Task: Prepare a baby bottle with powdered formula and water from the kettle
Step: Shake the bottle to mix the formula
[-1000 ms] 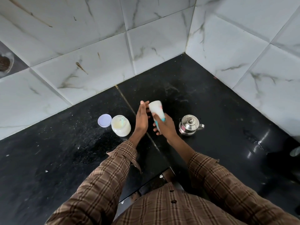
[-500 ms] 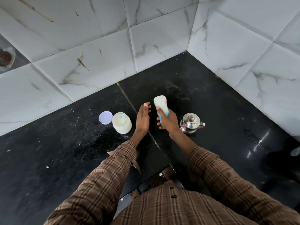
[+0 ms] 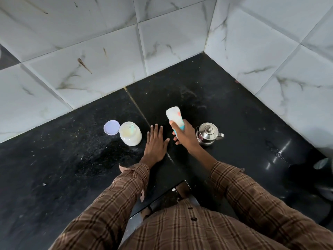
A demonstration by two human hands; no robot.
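Note:
My right hand [image 3: 185,137] grips a baby bottle [image 3: 175,118] filled with white liquid, its base tilted up and away from me and its blue collar inside my fingers. My left hand [image 3: 155,143] lies flat on the black counter [image 3: 72,168] with straight fingers, just left of the bottle and apart from it. An open white formula jar [image 3: 130,133] with a scoop inside stands left of my left hand. Its pale purple lid [image 3: 111,127] lies beside it. A small steel kettle [image 3: 207,134] with its lid on stands right of my right hand.
White marble-pattern tiled walls [image 3: 108,60] meet in a corner behind the counter. A seam in the counter runs between my hands. A dark rounded object [image 3: 322,168] sits at the far right edge. The counter's front edge lies near my body.
My left hand has turned from upright beside the bottle to flat on the counter. My right hand has swung the bottle slightly rightward while holding it inverted.

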